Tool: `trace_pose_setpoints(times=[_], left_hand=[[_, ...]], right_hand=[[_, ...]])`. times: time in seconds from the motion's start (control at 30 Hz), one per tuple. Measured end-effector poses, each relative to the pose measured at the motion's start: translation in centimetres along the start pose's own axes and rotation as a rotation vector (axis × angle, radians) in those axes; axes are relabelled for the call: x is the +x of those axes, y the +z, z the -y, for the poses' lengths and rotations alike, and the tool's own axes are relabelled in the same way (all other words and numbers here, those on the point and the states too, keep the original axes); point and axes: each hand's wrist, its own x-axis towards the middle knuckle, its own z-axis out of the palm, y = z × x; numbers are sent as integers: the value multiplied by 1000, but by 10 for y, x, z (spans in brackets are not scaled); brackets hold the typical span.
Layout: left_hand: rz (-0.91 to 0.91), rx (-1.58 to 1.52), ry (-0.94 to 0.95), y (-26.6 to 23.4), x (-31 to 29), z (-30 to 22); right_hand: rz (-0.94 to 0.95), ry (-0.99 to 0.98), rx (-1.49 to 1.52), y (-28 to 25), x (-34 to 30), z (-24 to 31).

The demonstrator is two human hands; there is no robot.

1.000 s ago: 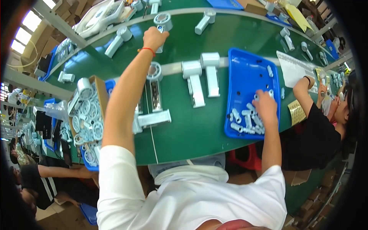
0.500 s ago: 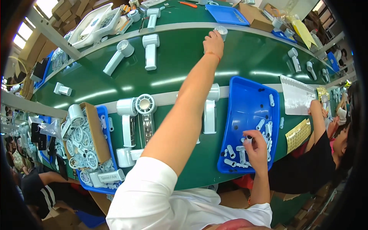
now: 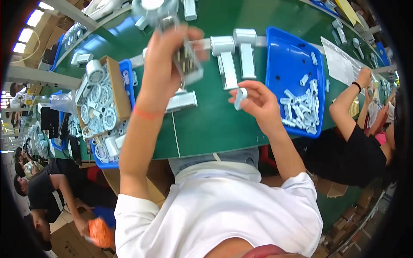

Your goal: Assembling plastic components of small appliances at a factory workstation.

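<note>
- Our left hand (image 3: 165,53) is at the upper left of centre, fingers wrapped around the handle of a handheld fan (image 3: 188,64); motion blur hides exactly how each fingertip sits.
- The fan is tilted, its round head towards the top edge. The handle is open on the side facing us, inner metal-coloured parts showing.
- Our right hand (image 3: 262,105), right of centre, pinches a small pale piece (image 3: 238,101) between thumb and fingers, just left of the blue tray (image 3: 286,56).
- Piece and fan are well apart. We judge this unit part-built: handle uncovered, piece not yet joined to it.
- Two white fans (image 3: 228,71) lie side by side at upper centre on the green bench (image 3: 215,133). Their handles look covered from here; we cannot tell whether they are finished.
- Another fan body (image 3: 183,101) lies just below the left hand, partly hidden by it, its stage unclear.
- Plenty seems left: loose pieces (image 3: 303,107) heap in the lower part of the tray, and ring-shaped parts (image 3: 99,114) crowd the cardboard box (image 3: 112,86) at the left.
- Far right of the frame, a co-worker's hand (image 3: 364,78) is by a white sheet (image 3: 342,62).
</note>
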Motion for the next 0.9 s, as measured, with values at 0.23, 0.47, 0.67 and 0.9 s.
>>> trace_pose_setpoints(times=[0.23,0.47,0.67,0.9], left_hand=[[-13,178,-114,-25,-131,93],[111,455,-47,-32,-141,116],[85,469,-60,-34,-145,125],[87,529,-5,-31,-143,127]], right_hand=[[52,84,-96,23,-21,-15],[-147,73,-443,38,-37,-28],[-167,50,-520,38,-45,-30],[-173,50,-622,41,-45,-31]])
